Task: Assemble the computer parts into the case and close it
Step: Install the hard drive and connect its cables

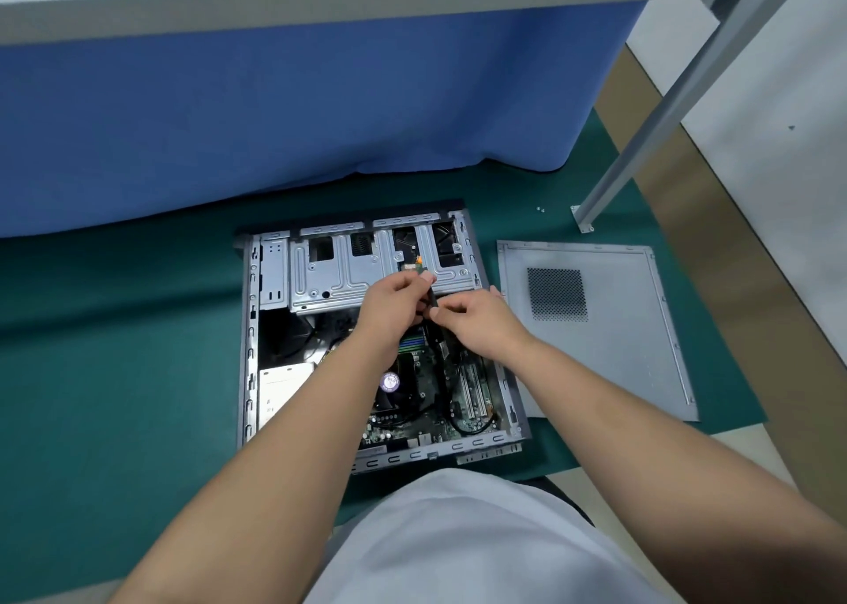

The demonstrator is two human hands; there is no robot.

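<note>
A dark cable with a small green-and-orange connector end is held above the open computer case, over the boundary between the metal drive cage and the motherboard. The left hand pinches the upper part of the cable between thumb and curled fingers, just below the connector end. The right hand pinches the cable lower down between thumb and forefinger, its other fingers curled; the two hands are nearly touching. The cable runs down from the right hand into the case, toward the motherboard. The case lies on its side on a green mat, interior facing up, with a CPU cooler bearing a round purple label and white expansion slots visible. The detached grey side panel, with a perforated vent, lies flat on the mat just to the right of the case. Two small screws lie on the mat beyond the panel, near a metal frame foot. A blue cloth hangs behind the case.
</note>
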